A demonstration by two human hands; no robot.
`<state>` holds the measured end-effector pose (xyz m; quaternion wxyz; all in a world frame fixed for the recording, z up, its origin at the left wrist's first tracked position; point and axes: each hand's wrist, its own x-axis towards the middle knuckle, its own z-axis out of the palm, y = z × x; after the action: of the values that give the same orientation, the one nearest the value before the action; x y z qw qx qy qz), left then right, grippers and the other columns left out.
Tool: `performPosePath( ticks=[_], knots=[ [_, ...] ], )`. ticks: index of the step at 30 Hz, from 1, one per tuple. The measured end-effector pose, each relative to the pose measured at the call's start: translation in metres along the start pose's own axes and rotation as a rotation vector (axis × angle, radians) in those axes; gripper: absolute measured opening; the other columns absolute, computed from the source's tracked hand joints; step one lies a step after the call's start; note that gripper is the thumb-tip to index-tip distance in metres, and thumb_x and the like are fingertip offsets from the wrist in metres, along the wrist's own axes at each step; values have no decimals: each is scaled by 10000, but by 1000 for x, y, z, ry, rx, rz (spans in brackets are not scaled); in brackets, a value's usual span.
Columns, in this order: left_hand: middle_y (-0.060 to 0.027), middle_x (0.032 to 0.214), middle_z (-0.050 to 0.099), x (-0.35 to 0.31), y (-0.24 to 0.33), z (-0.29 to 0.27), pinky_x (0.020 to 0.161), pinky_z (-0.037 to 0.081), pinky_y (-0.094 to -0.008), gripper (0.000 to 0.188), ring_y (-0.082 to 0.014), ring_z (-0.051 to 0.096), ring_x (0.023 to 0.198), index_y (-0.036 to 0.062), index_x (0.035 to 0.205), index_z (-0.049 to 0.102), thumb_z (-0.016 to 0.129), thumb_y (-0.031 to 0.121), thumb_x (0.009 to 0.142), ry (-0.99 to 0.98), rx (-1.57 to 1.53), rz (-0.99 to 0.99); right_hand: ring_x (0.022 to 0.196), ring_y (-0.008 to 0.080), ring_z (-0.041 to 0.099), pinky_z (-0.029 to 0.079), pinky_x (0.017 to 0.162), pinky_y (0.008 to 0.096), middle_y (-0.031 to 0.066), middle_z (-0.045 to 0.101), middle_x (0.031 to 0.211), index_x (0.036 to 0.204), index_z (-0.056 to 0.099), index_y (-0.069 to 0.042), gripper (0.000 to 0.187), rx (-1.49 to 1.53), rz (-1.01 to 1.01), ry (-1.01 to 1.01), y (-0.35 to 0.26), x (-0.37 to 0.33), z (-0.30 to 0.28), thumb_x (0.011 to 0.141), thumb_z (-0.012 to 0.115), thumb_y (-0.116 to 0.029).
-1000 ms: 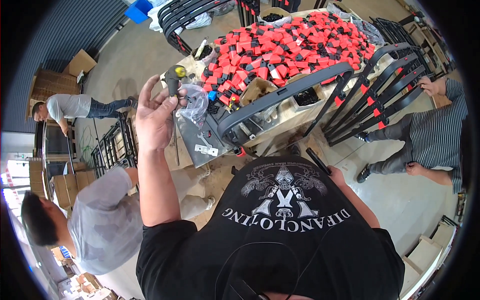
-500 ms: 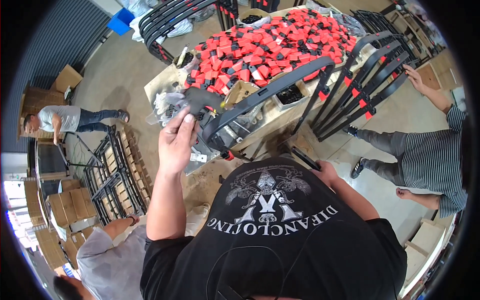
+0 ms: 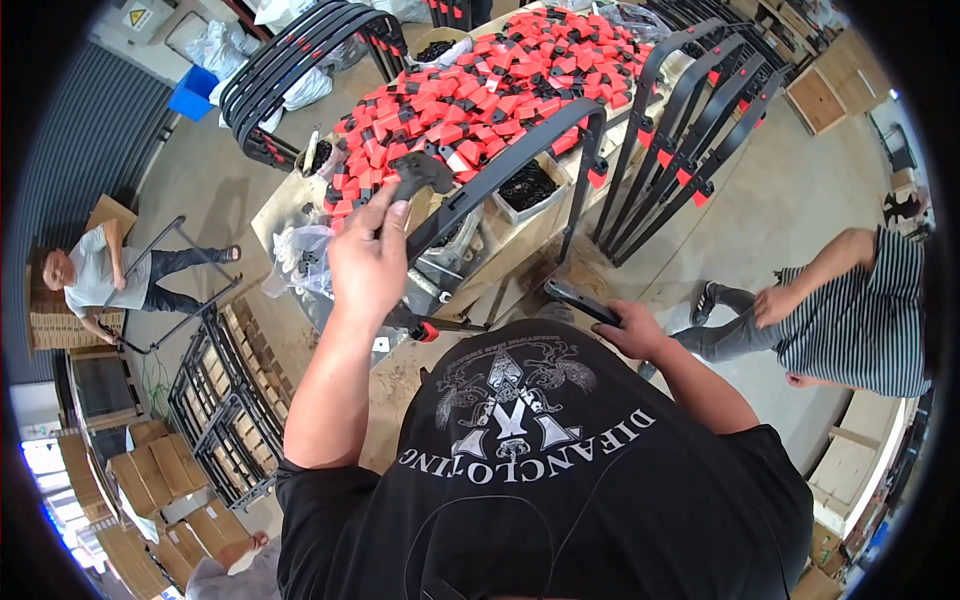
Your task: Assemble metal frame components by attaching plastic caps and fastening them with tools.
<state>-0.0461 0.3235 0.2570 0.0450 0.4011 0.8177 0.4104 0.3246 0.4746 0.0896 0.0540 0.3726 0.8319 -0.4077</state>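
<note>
Overhead, head view, one view only: two hands of the wearer, one bent black tube frame in work, one heaped table. Left hand (image 3: 368, 265), raised at about 11 o'clock from the wearer's chest, fingers pinched together on a small dark grey plastic piece (image 3: 420, 172) held just over the near end of the black tube frame (image 3: 520, 155). Right hand (image 3: 628, 332), at about 1 o'clock, fingers wrapped shut around a black bar-shaped tool (image 3: 578, 299), thumb on top. Frame: one curved black tube, running from the left hand up to 12 o'clock, then bending down in a leg with a red clip. Table (image 3: 275, 215): covered with a heap of red-and-black plastic parts (image 3: 480, 85), too many to count. Containers: one open cardboard box (image 3: 530, 190) under the tube, filled with small black pieces; one clear plastic bag (image 3: 298, 258) at the table's near left corner, contents unclear. Leaning frames: one stack of four or so black frames with red clips (image 3: 700, 110) at 1 o'clock; another stack (image 3: 290, 70) at 11 o'clock. Other persons: one in a striped shirt (image 3: 860, 320) at 3 o'clock; one in a grey shirt (image 3: 95, 280) at 9 o'clock. Open concrete floor (image 3: 780, 200) lies between table and striped-shirt person; stacked cartons (image 3: 160, 470) crowd 8 o'clock.
</note>
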Motion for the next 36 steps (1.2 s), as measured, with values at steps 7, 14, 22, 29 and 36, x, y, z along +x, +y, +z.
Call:
performPosePath(
  ticks=[7,14,22,29,36],
  knots=[
    [-216,980,734,2,3,3,826,554,-388,315,-314,724,897,21,1246,712,646,223,1014,-60,77,69,853,416,659,517,776,471,230,678,905,981,685,-8,353,-12,17,-20,7,-8,-1,861,756,-332],
    [-195,943,718,-1,7,3,788,557,-440,299,-369,700,872,37,1223,713,642,234,1009,-72,242,179,819,412,663,519,756,474,237,680,884,981,680,4,367,5,53,-51,-13,-11,-20,873,752,-340],
    [-176,945,711,-6,11,8,739,580,-455,279,-356,706,853,62,1217,707,645,219,995,-15,347,327,696,345,578,476,643,405,147,581,768,986,656,-13,250,261,-369,202,-120,-18,-100,970,666,-263],
    [-185,978,718,-8,12,9,724,586,-464,280,-374,709,835,74,1222,699,644,212,985,-3,377,340,684,316,593,481,648,406,149,557,747,1037,608,-4,228,37,-713,395,-204,27,-119,994,641,-225],
    [-184,961,713,-11,12,1,704,583,-463,275,-373,707,808,72,1214,694,647,209,980,-14,355,294,761,433,660,521,674,525,215,665,820,997,616,-5,293,-301,-688,516,-311,7,-186,1008,579,-295]
  ],
)
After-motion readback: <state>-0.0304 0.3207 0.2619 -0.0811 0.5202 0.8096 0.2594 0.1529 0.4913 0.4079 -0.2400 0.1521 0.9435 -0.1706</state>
